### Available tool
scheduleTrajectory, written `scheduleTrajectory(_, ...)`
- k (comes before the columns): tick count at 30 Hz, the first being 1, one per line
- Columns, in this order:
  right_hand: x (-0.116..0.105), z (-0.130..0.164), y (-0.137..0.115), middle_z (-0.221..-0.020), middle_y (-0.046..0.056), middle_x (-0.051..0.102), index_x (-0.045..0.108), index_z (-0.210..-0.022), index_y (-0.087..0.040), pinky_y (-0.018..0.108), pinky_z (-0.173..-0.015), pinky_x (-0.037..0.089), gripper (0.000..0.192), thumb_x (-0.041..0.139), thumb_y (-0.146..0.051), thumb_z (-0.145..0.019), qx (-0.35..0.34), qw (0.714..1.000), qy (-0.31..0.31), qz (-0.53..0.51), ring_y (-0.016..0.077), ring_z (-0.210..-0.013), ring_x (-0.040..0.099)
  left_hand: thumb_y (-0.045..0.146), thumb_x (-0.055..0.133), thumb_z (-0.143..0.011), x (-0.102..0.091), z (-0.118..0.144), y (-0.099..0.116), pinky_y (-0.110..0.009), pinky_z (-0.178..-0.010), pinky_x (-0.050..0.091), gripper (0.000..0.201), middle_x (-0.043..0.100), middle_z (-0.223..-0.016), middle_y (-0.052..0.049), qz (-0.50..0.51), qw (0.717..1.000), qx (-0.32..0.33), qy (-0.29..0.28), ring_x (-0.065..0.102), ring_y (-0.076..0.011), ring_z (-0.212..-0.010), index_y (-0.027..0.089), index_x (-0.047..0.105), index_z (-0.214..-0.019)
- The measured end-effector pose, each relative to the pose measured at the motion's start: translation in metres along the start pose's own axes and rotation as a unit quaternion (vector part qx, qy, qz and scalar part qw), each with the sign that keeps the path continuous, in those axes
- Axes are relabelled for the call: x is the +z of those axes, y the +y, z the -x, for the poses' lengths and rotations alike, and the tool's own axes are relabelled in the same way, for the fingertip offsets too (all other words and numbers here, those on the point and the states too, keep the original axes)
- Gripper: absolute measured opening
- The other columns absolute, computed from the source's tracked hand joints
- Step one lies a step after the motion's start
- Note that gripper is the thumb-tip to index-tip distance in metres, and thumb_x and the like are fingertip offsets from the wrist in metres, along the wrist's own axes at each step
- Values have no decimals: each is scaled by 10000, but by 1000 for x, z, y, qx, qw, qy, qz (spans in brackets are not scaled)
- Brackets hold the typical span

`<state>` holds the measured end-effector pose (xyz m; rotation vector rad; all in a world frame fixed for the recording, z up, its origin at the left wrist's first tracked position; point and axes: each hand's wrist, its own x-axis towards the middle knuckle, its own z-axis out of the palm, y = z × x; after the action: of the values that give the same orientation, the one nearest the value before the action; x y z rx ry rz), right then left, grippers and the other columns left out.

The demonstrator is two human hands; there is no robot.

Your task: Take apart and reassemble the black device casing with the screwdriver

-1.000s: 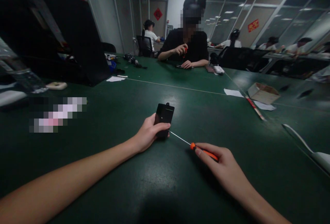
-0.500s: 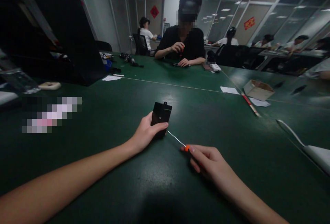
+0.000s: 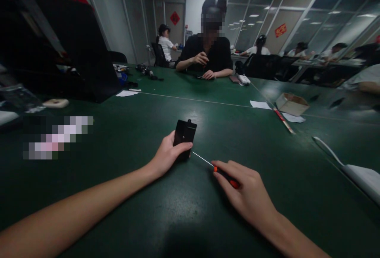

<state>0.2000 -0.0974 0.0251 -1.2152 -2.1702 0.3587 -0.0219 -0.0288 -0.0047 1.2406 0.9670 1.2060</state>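
**Screwdriver point(image 3: 215, 169) at the side of a black box point(image 3: 186, 130)**

Observed from the room: the box was held over the middle of the green table point(image 3: 133, 131), tab end up and leaning slightly. I could not tell whether its lower end touched the tabletop.

Left hand point(image 3: 166, 152): thumb pressed across the lower face, gripping the box; the other fingers were mostly hidden behind it. Right hand point(image 3: 251, 188): fingers closed around the handle, forefinger stretched toward the orange collar. The shaft ran up to the box's right edge, just below the left thumb. Whether the tip sat in a screw was too small to see.

Judgement on technique: the step called for the shaft to line up squarely with whatever the tip met, light steady pressure, and turning from the fingers. The left thumb lay close to the tip; a slip could have caught it, so a grip farther up seemed safer. Bracing the box against the table would have curbed wobble.
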Motion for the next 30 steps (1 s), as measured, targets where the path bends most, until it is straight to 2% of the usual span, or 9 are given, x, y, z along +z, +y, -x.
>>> scheduleTrajectory(4,1,1,-1,-819,83,664,691,-1164,-120,274,-609,495,304,499,-219,-950,-43,998,-9,38,162,-663,625,359,707,-767,0,1,1,-279,-589,480,295,600,-748,9,9,1000,-1,-8,606,-153,-626,174,533,-915)
scheduleTrajectory(6,1,1,-2,-837,92,679,693,-1168,-123,288,-630,504,312,501,-241,-951,-27,999,-17,28,171,-678,633,361,706,-765,0,2,3,-277,-588,480,295,598,-747,10,7,1000,0,-10,601,-151,-623,173,530,-909)
scheduleTrajectory(11,-2,-6,-10,-929,65,746,729,-1117,-196,339,-817,517,314,513,-359,-958,121,988,-55,-83,206,-844,686,360,699,-779,0,4,5,-281,-609,478,284,604,-755,10,-16,1000,8,-11,600,-154,-640,172,535,-914)
scheduleTrajectory(14,-4,-10,-14,-750,16,720,722,-1140,-201,310,-740,515,359,477,-403,-973,195,967,-87,-141,190,-741,678,360,696,-790,-1,4,4,-281,-623,473,275,611,-751,10,-32,999,15,-4,605,-157,-650,174,538,-916)
scheduleTrajectory(17,-3,-10,-14,-736,8,713,721,-1144,-198,299,-727,512,352,487,-395,-970,207,963,-92,-146,184,-737,675,357,694,-797,-1,5,3,-280,-638,471,268,613,-755,11,-40,999,19,-1,609,-157,-662,176,540,-920)
scheduleTrajectory(21,0,-7,-10,-929,51,745,726,-1120,-199,314,-798,514,290,515,-316,-960,114,989,-53,-72,188,-842,683,353,691,-800,-1,5,4,-281,-632,472,269,608,-771,9,-40,999,14,-3,612,-157,-662,173,542,-934)
scheduleTrajectory(24,2,-4,-7,-908,79,724,705,-1147,-153,295,-724,523,300,479,-238,-969,8,1000,-30,5,172,-775,670,350,692,-794,0,6,5,-278,-631,472,264,608,-775,10,-37,999,12,-1,610,-153,-659,171,545,-923)
scheduleTrajectory(27,2,0,-3,-868,86,700,679,-1179,-119,261,-635,513,311,457,-195,-975,-82,992,-16,97,151,-700,645,352,688,-791,1,6,6,-278,-618,472,260,609,-750,11,-27,1000,8,-4,607,-153,-638,172,540,-907)
scheduleTrajectory(30,0,4,2,-875,89,710,667,-1195,-120,238,-561,475,317,446,-151,-970,-166,961,10,220,145,-682,634,355,688,-783,1,6,6,-280,-601,473,264,613,-732,7,-24,1000,5,-7,610,-160,-624,173,537,-901)
